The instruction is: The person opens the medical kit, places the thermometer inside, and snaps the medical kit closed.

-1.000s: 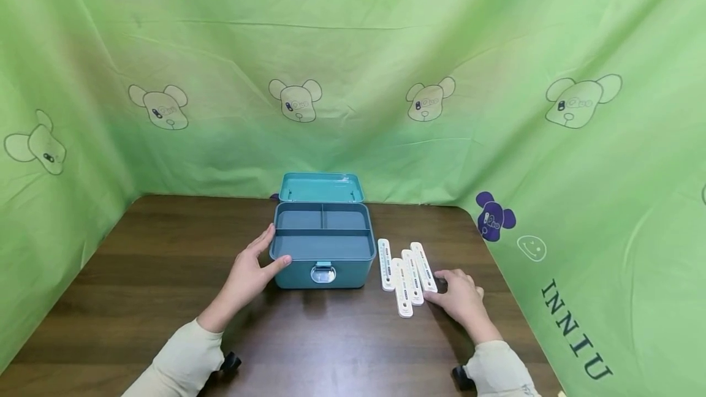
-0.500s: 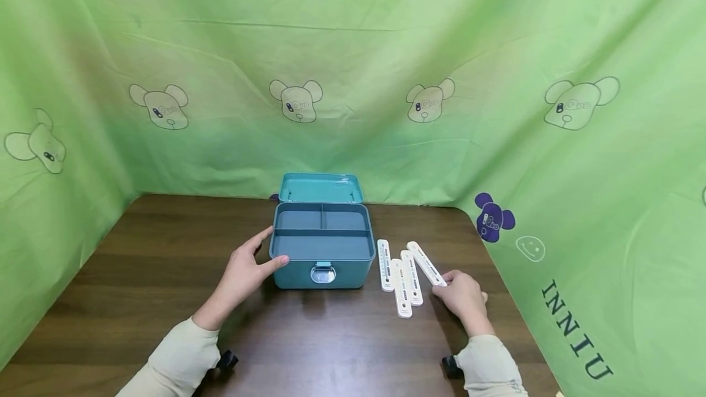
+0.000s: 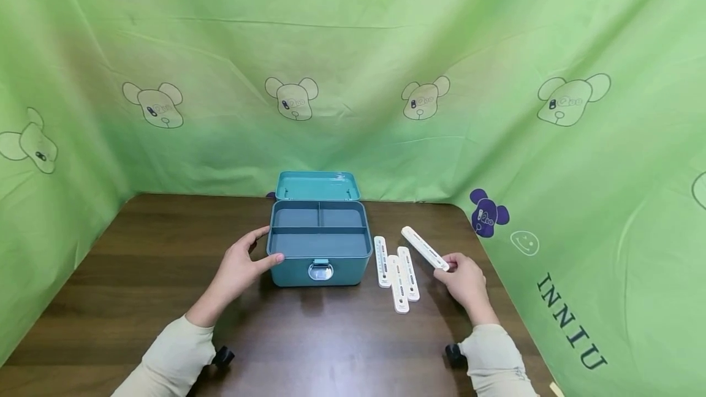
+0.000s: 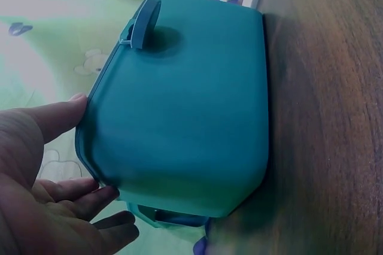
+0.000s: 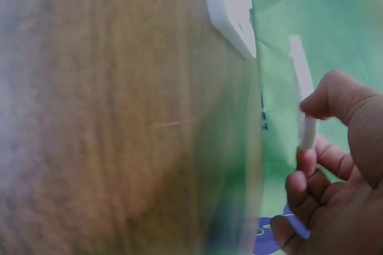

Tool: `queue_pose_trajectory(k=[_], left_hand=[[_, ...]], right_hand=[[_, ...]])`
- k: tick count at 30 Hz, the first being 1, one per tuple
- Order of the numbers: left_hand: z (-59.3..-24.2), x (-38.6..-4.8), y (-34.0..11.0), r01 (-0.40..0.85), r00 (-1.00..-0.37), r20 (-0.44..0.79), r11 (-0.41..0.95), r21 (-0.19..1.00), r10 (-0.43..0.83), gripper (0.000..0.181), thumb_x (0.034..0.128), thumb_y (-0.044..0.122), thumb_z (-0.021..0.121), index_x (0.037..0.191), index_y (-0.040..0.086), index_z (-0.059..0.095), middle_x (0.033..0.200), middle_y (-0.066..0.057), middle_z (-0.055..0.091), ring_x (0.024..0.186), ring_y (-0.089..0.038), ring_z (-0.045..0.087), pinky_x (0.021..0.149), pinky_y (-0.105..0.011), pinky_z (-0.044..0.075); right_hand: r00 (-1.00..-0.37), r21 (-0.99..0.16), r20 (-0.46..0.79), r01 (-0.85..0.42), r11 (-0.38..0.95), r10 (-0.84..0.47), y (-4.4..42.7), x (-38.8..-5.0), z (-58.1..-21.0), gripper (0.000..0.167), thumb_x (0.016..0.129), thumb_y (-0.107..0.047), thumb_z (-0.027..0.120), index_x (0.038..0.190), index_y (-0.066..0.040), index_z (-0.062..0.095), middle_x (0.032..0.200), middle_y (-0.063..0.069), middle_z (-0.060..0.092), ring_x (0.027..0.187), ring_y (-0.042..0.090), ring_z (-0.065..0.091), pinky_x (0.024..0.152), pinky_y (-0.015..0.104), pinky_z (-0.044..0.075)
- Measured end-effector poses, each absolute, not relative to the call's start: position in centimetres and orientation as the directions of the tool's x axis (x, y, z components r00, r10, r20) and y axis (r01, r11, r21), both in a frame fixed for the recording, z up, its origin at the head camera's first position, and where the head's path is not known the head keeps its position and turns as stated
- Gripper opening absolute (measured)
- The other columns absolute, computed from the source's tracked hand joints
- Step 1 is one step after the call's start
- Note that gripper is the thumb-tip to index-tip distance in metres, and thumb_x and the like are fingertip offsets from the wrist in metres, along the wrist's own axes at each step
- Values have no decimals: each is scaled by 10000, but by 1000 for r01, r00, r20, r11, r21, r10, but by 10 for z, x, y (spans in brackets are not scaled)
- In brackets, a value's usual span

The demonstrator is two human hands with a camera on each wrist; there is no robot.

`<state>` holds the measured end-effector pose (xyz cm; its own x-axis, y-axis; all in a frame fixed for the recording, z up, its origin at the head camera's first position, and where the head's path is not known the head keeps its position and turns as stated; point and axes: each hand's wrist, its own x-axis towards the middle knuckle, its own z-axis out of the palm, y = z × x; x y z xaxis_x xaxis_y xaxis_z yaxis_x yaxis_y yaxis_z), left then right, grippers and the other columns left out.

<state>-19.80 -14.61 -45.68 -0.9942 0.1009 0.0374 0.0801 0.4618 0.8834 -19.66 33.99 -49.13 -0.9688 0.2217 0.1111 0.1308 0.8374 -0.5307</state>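
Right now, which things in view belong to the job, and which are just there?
Job, likely:
box, touched by left hand
strip, held by right hand
three other strips

Just there:
table
cloth

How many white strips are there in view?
4. The right hand holds one strip; on the table, right of the box, lie the inner strip, middle strip and outer strip.

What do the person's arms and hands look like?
The left sleeve and right sleeve are cream and loose, each with a small black gadget by the wrist. The left hand and right hand wear no gloves.
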Motion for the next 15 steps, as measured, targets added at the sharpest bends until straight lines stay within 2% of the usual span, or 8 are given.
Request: queue_pose_trajectory(k=[4, 8, 15], left_hand=[[-457, -198, -147, 91, -993, 48, 467, 880, 104, 790, 880, 379, 817, 1534, 107, 469, 1597, -186, 417, 1476, -416, 375, 1151, -618, 380], [-457, -199, -148, 97, -993, 52, 477, 874, 107, 798, 876, 402, 817, 1532, 106, 474, 1591, -186, 426, 1471, -413, 385, 1150, -616, 382], [-456, -198, -149, 105, -992, 58, 478, 872, 114, 787, 884, 397, 810, 1533, 104, 474, 1589, -184, 430, 1471, -412, 385, 1150, -619, 380]], right_hand=[[-965, -544, 191, 46, 838, 177, 340, -201, -483, 344, 800, -164, 743, 1108, -22, 689, 1011, 157, 707, 945, 315, 653, 840, 469, 451], [-958, -541, 256, -33, 840, 127, 338, -206, -473, 328, 781, -133, 743, 1082, -16, 691, 988, 147, 670, 902, 282, 610, 808, 406, 446], [-944, -508, 326, -140, 850, 40, 330, -212, -451, 338, 757, -104, 738, 1085, -37, 692, 1024, 140, 643, 968, 309, 577, 862, 418, 426]])
